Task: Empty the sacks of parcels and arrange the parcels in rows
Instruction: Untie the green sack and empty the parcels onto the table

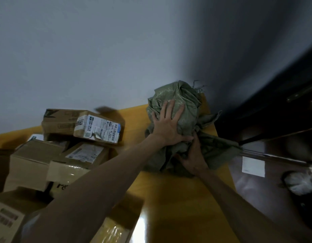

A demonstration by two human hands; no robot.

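A crumpled green woven sack (185, 100) sits bunched at the far right corner of the yellow table (178, 199), against the wall. My left hand (167, 125) presses flat on its front with fingers spread. My right hand (193, 158) grips a fold of the sack's lower part, fingers curled into the cloth. Several cardboard parcels lie piled on the table's left side: a labelled box (92, 127) tilted on top, a plain box (30, 162) below it, and a taped one (78, 160) between them.
A pale wall runs behind the table. To the right stand dark furniture (274, 85) and a metal rail (267, 155) close to the table's edge. A white paper (253, 166) and a dark bundle (299, 183) lie on the floor at the right.
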